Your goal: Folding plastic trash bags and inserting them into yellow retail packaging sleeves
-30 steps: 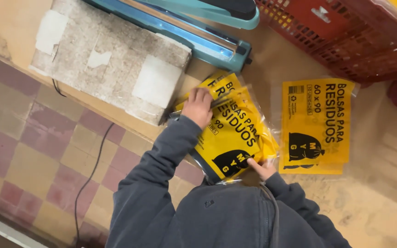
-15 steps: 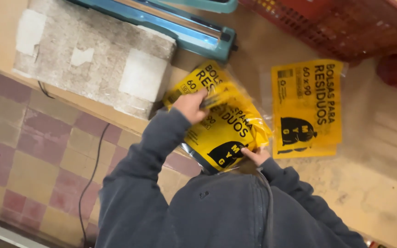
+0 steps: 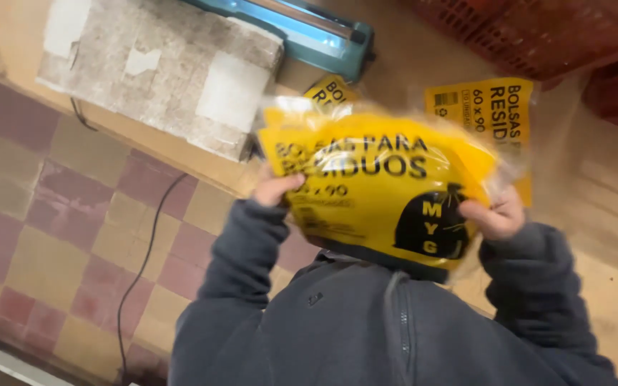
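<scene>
Holding a yellow plastic packet (image 3: 384,196) of folded bags up off the wooden workbench (image 3: 609,214), a person in a dark grey zip jacket (image 3: 366,322) grips it by both short edges. The left hand (image 3: 277,187) pinches the packet's left edge, thumb over the front and the other fingers hidden behind it. The right hand (image 3: 495,214) clamps the right edge, fingers (image 3: 477,209) curled onto the front. The packet spans the gap between the two hands, raised close to the camera and hiding much of the bench.

Half a second earlier the same packet lay flat on the bench under both hands; now it is lifted clear.

Behind it a worn cardboard box (image 3: 162,68) sits at the bench's edge beside a blue heat sealer (image 3: 309,28). A red plastic crate (image 3: 538,32) stands at the far side. Two more yellow packets lie on the bench: a second packet (image 3: 484,107) to the right and a third packet (image 3: 330,89) peeking out above the lifted one.
</scene>
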